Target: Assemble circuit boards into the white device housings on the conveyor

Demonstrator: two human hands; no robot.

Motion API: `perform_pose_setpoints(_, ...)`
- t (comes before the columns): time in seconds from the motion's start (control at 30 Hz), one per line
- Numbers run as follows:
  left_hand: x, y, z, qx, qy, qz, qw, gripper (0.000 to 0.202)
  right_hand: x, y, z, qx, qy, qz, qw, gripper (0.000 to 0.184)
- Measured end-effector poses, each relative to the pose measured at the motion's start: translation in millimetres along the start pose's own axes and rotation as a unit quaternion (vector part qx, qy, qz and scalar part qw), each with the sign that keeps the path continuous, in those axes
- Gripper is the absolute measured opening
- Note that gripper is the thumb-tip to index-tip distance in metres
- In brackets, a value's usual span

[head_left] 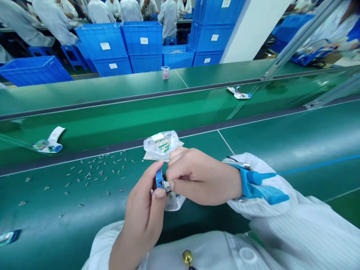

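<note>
My left hand (142, 210) is closed around a small electronic assembly with a blue round end (159, 179), gripping it between thumb and fingers. Below the fingers, its curved white plastic shell (174, 203) sticks out. My right hand (198, 174) is bent over the same assembly, fingertips pinched at its inner side; what they pinch there is hidden. Just behind the hands lies an open clear plastic bag (161, 144) with small green circuit boards inside. To the left, many small metal parts (98, 172) are scattered over the green bench.
A green conveyor belt (126, 122) runs behind the bench, carrying a white-shelled assembly (50, 142) at left and another (239, 93) at right. A plastic cup (165, 73) stands beyond. Blue crates (143, 39) and people in white coats are farther back. A blue wrist strap (257, 183) circles my right wrist.
</note>
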State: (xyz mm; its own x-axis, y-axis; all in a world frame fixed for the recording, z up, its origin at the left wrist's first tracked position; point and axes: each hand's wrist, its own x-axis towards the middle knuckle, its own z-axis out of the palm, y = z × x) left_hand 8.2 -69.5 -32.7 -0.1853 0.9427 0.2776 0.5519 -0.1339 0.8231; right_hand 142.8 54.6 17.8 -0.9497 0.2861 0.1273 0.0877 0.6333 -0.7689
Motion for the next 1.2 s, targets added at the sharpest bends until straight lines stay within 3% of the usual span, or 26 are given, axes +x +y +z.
perform_pose_setpoints(0.2, 5, 17, -4.7, 0.082, -0.115, 0.019, 0.99, 0.046, -3, -6, 0, -0.023, -0.011, -0.005, 1.0, 0.032)
perform_pose_setpoints(0.43, 5, 33, -5.5, 0.229, -0.093, 0.061, 0.967, 0.036, -9, -16, -1, -0.026, 0.002, -0.02, 0.999, 0.026)
perform_pose_setpoints(0.53, 6, 31, -5.0, 0.222, -0.122, 0.039, 0.967, 0.036, -8, -11, 5, -0.013, -0.008, 0.003, 1.0, 0.026)
perform_pose_setpoints(0.63, 10, 20, -3.7, 0.195, -0.19, -0.036, 0.962, 0.043, -2, 7, 3, 0.015, -0.06, 0.077, 0.995, 0.025)
perform_pose_setpoints(0.7, 15, 8, -6.0, 0.194, -0.206, -0.094, 0.955, 0.057, 3, 28, -11, 0.02, -0.039, 0.149, 0.988, 0.023)
perform_pose_setpoints(0.77, 22, -11, -14.4, 0.211, -0.196, -0.146, 0.946, 0.066, 6, 55, -36, -0.014, 0.084, 0.24, 0.967, 0.021)
perform_pose_setpoints(0.8, 27, -23, -21.6, 0.224, -0.191, -0.168, 0.941, 0.066, 7, 71, -52, -0.043, 0.168, 0.29, 0.941, 0.018)
perform_pose_setpoints(0.87, 41, -52, -41.7, 0.268, -0.163, -0.216, 0.925, 0.063, 5, 103, -84, -0.123, 0.338, 0.404, 0.841, 0.02)
perform_pose_setpoints(0.9, 49, -68, -54.1, 0.283, -0.147, -0.233, 0.919, 0.061, 2, 118, -98, -0.144, 0.38, 0.426, 0.808, 0.025)
perform_pose_setpoints(0.97, 69, -101, -80.7, 0.317, -0.109, -0.279, 0.9, 0.058, -6, 142, -117, -0.16, 0.415, 0.45, 0.775, 0.037)
perform_pose_setpoints(1.07, 101, -147, -116.2, 0.381, -0.015, -0.362, 0.851, 0.048, -21, 162, -120, -0.13, 0.398, 0.463, 0.781, 0.047)
perform_pose_setpoints(1.2, 137, -193, -138.3, 0.425, 0.061, -0.435, 0.791, 0.043, -30, 170, -94, -0.03, 0.321, 0.438, 0.839, 0.035)
